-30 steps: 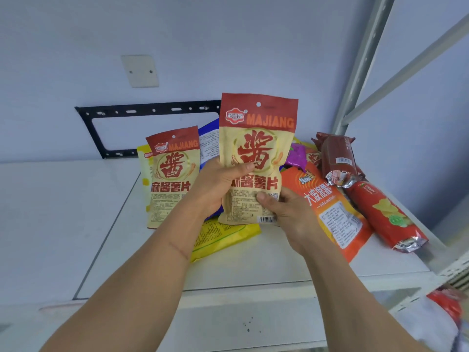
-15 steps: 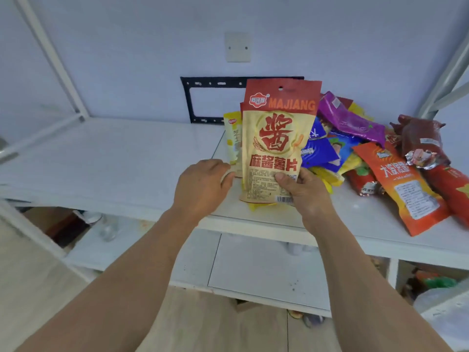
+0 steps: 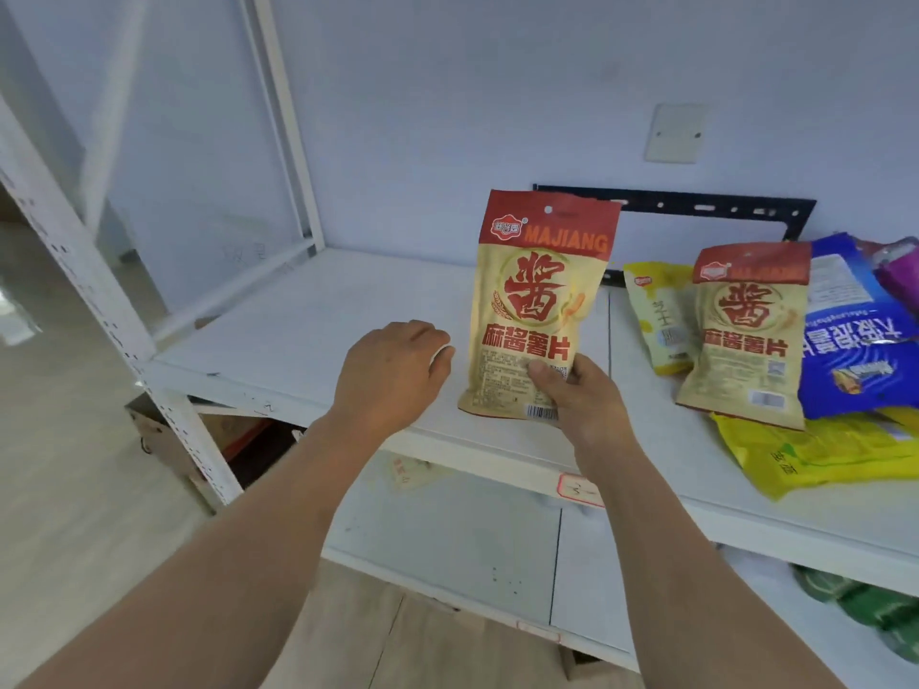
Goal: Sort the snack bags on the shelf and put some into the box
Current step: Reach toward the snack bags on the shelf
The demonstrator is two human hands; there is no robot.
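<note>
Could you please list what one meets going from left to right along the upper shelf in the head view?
White shelf upright → left hand → held MAJIANG bag with right hand → pale yellow bag → second MAJIANG bag → blue bag.

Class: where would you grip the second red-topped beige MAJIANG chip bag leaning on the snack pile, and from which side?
Pinch the second red-topped beige MAJIANG chip bag by its flat red top seal, probably from above: it leans upright and the seal is uncovered.

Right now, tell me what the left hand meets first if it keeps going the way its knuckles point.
Likely the held MAJIANG bag: the left hand points right toward its lower edge. Depth is unclear.
</note>
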